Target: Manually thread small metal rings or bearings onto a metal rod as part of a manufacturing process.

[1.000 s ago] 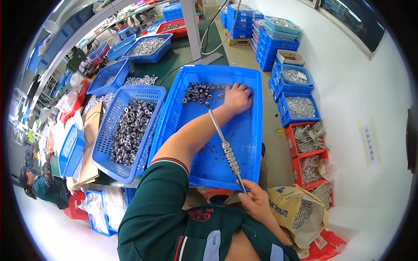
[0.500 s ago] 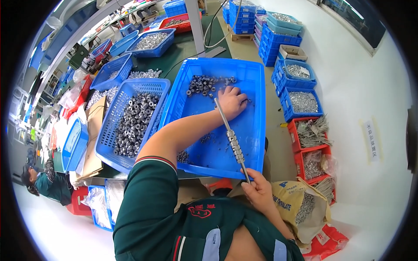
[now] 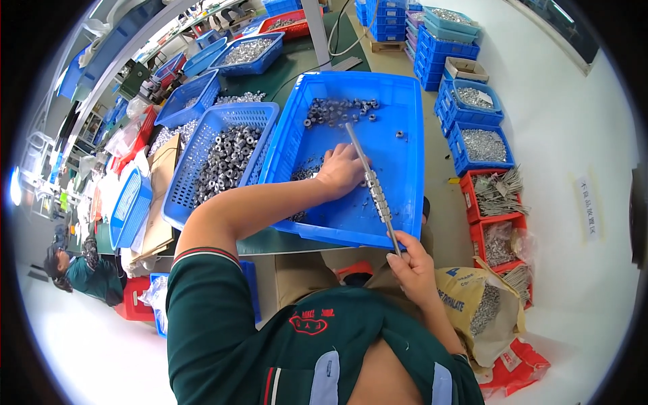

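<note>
A blue plastic tray (image 3: 398, 196) lies in front of me, with dark metal nuts (image 3: 331, 111) heaped at its far end. Inside it, my left hand (image 3: 342, 170) is low over the floor, its fingers curled down and their tips hidden. Small dark pieces (image 3: 307, 170) lie beside that hand. My right hand (image 3: 412, 264) is closed around the lower end of a thin metal rod (image 3: 358, 145). Several shiny nut-like pieces (image 3: 378, 196) are threaded in a row along the rod, which slants up over the tray. One loose nut (image 3: 399, 134) sits near the right wall.
Left of the tray stands a blue perforated basket (image 3: 177, 196) of dark nuts on the green table (image 3: 283, 241). Blue bins (image 3: 480, 145) and red bins (image 3: 478, 196) line the right wall, near a yellow sack (image 3: 462, 283). A person (image 3: 88, 273) is at far left.
My left hand has drawn back from the tray's far right toward its middle, sweeping nearer to me. The right hand still grips the rod. The whole view has shifted slightly.
</note>
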{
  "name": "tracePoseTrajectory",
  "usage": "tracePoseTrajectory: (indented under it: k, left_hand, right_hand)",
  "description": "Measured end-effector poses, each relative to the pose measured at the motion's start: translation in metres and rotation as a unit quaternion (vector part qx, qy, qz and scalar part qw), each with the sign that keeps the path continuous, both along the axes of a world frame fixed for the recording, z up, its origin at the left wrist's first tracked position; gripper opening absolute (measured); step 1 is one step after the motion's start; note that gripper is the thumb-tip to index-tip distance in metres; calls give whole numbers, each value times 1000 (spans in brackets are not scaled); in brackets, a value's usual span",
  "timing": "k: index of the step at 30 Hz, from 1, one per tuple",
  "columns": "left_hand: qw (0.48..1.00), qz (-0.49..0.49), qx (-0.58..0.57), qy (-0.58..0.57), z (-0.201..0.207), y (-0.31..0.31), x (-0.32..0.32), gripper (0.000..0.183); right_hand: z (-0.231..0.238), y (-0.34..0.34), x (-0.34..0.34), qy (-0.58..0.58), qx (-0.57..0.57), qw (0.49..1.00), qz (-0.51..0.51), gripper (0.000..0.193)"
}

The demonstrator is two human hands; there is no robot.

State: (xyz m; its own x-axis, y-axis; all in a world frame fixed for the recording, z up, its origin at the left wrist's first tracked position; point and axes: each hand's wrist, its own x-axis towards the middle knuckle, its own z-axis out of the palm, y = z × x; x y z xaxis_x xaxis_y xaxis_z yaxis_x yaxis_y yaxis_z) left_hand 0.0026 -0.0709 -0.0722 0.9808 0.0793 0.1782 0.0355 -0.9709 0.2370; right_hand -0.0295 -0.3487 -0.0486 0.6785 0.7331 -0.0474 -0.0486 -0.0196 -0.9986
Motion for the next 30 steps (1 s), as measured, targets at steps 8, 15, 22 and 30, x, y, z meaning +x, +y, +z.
tracePoseTrajectory:
  k: [8, 15, 22, 30]
  left_hand:
    - [993, -32, -2, -113, 14, -8, 82, 26]
    - [997, 54, -35, 46, 3, -19, 133, 22]
    - [999, 15, -21, 40, -11, 8, 123, 18]
    - [676, 138, -724, 26, 72, 42, 56, 17]
  right_hand:
    - [-7, -2, 2, -11, 23, 999, 31, 40]
    - [-10, -1, -4, 0, 18, 1000, 2, 40]
    - [0, 0, -2, -5, 8, 1000, 6, 40]
    - [9, 2, -1, 102, 41, 994, 9, 43]
